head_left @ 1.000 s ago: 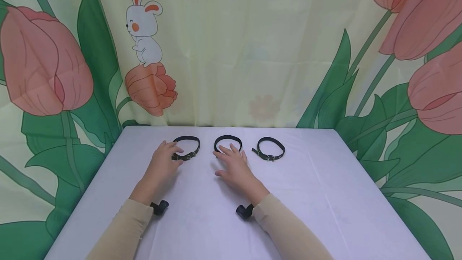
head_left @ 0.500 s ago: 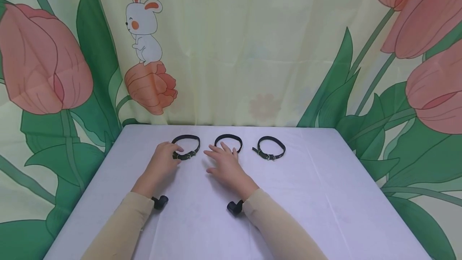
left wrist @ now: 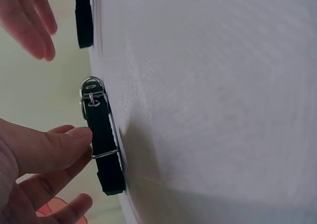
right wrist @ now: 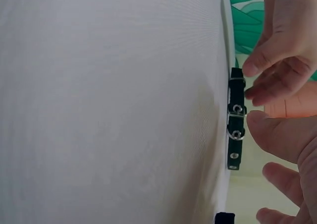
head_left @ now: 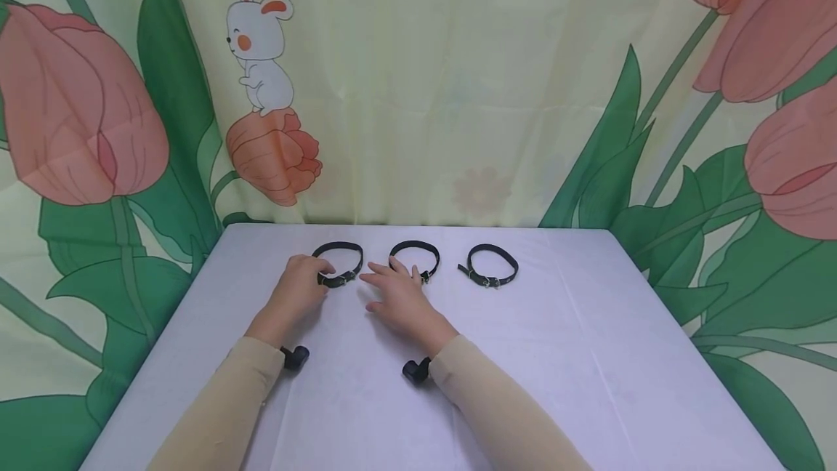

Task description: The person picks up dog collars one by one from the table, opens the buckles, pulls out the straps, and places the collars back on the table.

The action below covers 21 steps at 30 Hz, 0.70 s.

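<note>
Three black buckled collars lie looped in a row near the table's far edge. My left hand [head_left: 296, 291] is at the left collar [head_left: 340, 280], pinching its strap between thumb and fingers. In the left wrist view, the thumb presses the outer face of this collar [left wrist: 102, 135] below its metal buckle, with fingers behind the strap. Spread and relaxed, my right hand [head_left: 404, 302] hovers between the left and middle collars, holding nothing. It partly covers the middle collar [head_left: 416, 243]. In the right wrist view, its thumb is close to the left collar's buckle [right wrist: 237, 116].
The right collar [head_left: 487, 281] lies apart from both hands, its strap end pointing left. A white cloth covers the table [head_left: 536, 369]. Behind the far edge hangs a curtain [head_left: 418, 93] printed with tulips and a rabbit. Small black cameras [head_left: 296, 357] sit on both wrists.
My right hand has moved left, from over the middle collar toward the left one, uncovering the middle collar's buckle. The left hand stays at the left collar with only a slight shift.
</note>
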### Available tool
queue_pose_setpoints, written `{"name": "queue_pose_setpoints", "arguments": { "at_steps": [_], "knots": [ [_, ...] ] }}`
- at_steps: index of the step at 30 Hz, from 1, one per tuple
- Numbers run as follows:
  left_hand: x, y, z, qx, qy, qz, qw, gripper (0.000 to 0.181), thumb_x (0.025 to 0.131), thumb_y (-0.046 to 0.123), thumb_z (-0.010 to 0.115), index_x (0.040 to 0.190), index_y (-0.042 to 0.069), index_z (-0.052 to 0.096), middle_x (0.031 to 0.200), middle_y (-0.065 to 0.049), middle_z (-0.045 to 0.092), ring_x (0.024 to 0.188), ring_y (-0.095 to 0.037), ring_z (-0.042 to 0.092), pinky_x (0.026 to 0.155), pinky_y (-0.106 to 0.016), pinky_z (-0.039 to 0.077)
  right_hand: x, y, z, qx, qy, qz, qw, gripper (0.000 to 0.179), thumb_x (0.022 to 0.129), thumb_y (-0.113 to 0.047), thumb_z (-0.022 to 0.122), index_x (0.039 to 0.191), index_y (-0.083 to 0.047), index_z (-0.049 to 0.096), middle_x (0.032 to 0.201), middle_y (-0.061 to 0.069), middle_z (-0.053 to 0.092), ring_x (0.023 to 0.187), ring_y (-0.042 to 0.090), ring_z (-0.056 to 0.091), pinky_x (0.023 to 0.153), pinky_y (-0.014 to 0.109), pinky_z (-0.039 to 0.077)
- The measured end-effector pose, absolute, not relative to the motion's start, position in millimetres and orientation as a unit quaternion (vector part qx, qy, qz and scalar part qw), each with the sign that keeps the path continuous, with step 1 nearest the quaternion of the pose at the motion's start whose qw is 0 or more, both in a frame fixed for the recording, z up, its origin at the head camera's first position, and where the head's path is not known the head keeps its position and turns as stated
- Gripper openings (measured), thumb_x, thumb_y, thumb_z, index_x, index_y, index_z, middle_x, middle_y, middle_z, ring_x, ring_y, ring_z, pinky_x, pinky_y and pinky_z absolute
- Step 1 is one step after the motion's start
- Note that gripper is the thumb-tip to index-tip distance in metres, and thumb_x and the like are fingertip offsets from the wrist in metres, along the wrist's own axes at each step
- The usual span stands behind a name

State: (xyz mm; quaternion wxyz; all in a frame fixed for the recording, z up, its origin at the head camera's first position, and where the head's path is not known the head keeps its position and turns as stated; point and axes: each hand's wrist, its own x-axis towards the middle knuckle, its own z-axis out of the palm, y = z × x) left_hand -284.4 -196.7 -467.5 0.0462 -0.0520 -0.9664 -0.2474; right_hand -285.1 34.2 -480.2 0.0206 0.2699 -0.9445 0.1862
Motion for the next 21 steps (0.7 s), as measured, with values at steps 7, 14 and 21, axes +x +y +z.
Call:
{"name": "queue_pose_setpoints", "arguments": {
  "at_steps": [7, 14, 21],
  "knots": [
    [-286.1, -194.3, -468.4, -0.039, -0.972, -0.232, 0.023, 0.028, 0.088, -0.006, 0.075, 0.112, 0.007, 0.08, 0.111, -0.014, 0.077, 0.127, -0.042, 0.056, 0.111, -0.062, 0.048, -285.9, 28.3, -482.5, 0.27, -0.947, 0.175, 0.016, 0.058, 0.096, -0.031, 0.081, 0.151, -0.032, 0.062, 0.168, -0.006, 0.049, 0.164, 0.037, 0.031, 0.123, 0.079, 0.025],
    [-283.6, -193.6, -471.4, -0.048, -0.975, -0.218, 0.007, 0.024, 0.087, -0.005, 0.076, 0.102, 0.012, 0.08, 0.098, -0.008, 0.074, 0.11, -0.035, 0.059, 0.097, -0.056, 0.052, -278.3, 24.0, -482.1, 0.278, -0.94, 0.196, 0.011, 0.057, 0.096, -0.023, 0.08, 0.15, -0.03, 0.064, 0.167, -0.006, 0.051, 0.163, 0.037, 0.033, 0.124, 0.078, 0.025],
    [-279.7, -189.5, -468.9, -0.067, -0.971, -0.231, 0.005, 0.027, 0.087, -0.007, 0.073, 0.104, 0.013, 0.078, 0.097, -0.007, 0.073, 0.103, -0.031, 0.059, 0.091, -0.051, 0.052, -278.0, 22.9, -485.4, 0.287, -0.938, 0.196, 0.017, 0.057, 0.097, -0.023, 0.079, 0.151, -0.029, 0.063, 0.166, -0.005, 0.052, 0.162, 0.035, 0.036, 0.123, 0.075, 0.028]
  ]
}}
